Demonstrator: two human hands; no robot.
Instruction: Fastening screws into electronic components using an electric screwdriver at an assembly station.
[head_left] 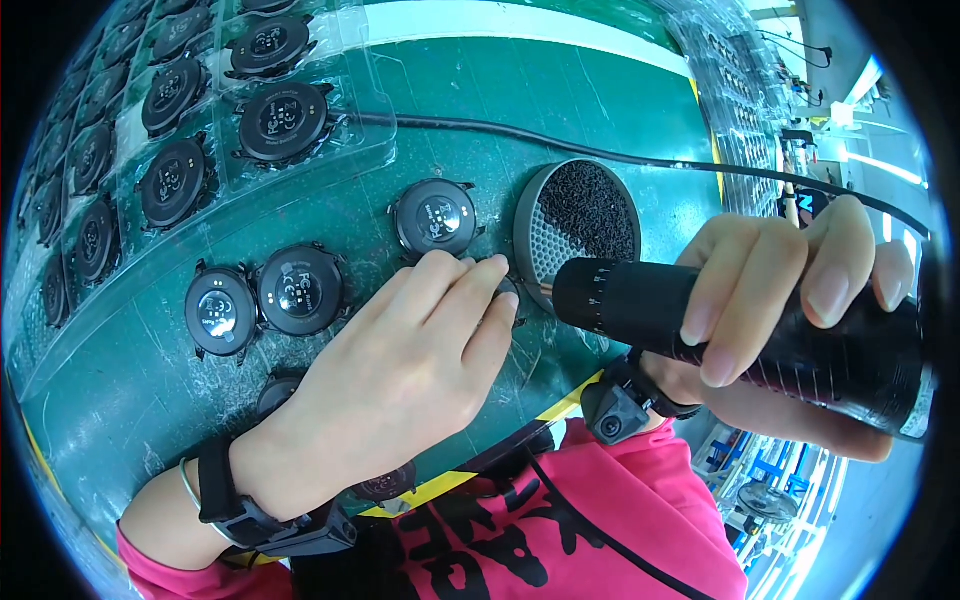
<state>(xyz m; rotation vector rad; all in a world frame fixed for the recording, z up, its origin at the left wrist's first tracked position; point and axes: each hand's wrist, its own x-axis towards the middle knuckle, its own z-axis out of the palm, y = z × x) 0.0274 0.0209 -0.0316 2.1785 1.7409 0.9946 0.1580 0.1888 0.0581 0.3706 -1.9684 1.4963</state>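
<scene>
A black electric screwdriver (640,305) lies in my right hand (775,290), fingers wrapped round its body. Its thin bit points left, to the fingertips of my left hand (400,355). Those fingers are bent over a round black watch case (510,299), gripping it; most of it is hidden beneath them. Just beyond sits another watch case (436,216), back side up. Beside the bit stands a round grey dish (522,235) with a dimpled bottom, partly filled with tiny black screws (590,215).
Two watch cases (300,289) lie touching at left, and another (278,395) shows partly behind my left forearm. Clear plastic trays (225,195) of watch cases fill the far left. A black cable (520,134) crosses the green mat (470,85). More trays (735,110) stand far right.
</scene>
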